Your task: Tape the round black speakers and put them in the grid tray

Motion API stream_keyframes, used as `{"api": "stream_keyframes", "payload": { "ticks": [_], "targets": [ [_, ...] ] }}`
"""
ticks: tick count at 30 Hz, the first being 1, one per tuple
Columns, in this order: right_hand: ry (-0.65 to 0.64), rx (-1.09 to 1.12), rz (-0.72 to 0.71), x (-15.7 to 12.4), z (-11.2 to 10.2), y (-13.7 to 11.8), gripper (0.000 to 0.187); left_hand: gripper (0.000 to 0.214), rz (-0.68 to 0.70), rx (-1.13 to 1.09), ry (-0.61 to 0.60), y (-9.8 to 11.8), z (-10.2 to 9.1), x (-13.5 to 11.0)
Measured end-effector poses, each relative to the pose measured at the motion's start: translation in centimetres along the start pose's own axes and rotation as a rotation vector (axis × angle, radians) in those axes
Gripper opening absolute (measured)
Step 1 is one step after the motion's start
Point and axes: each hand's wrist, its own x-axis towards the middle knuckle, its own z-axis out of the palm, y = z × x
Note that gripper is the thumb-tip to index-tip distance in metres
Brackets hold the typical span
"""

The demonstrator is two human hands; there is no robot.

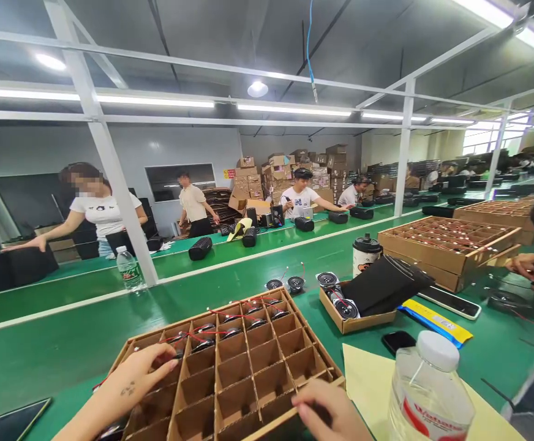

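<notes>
Left hand and right hand, both spread and empty, reach over a cardboard divider tray holding wired speakers.

The left hand and right hand reach over a cardboard speaker tray.

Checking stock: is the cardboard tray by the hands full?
Partly: the cardboard tray holds speakers with red wires in its far cells, but the nearer middle cells are empty.

Single head-worn view, set just behind the cardboard divider tray, facing forward and down; tray close at frame bottom, green counter and far stacked cartons beyond it.
</notes>
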Motion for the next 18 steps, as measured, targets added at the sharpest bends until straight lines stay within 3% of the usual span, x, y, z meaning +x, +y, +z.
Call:
{"api": "stream_keyframes", "payload": {
  "ticks": [3,6,8,12,15,18],
  "targets": [
    [0.094,0.058,0.015,5.1,-0.4,-1.7,0.018,0.036,-0.077,0.019,0.023,-2.5,-0.4,-2.2],
    [0.019,0.012,-0.014,9.5,0.9,-4.1,0.020,0.036,-0.154,0.034,0.035,-5.2,-1.3,-4.8],
    [-0.124,-0.032,-0.087,11.5,3.5,-5.9,0.019,0.031,-0.186,0.044,0.025,-6.6,-1.4,-6.7],
    [-0.344,-0.100,-0.234,14.4,11.1,-8.9,0.017,0.017,-0.204,0.084,0.012,-8.0,0.3,-9.4],
    [-0.401,-0.185,-0.250,16.2,16.3,-10.2,0.021,0.017,-0.225,0.150,0.024,-8.3,1.6,-10.1],
    [-0.411,-0.260,-0.240,17.2,19.6,-10.9,0.024,0.024,-0.246,0.223,0.039,-8.4,2.0,-10.4]
  ]
}}
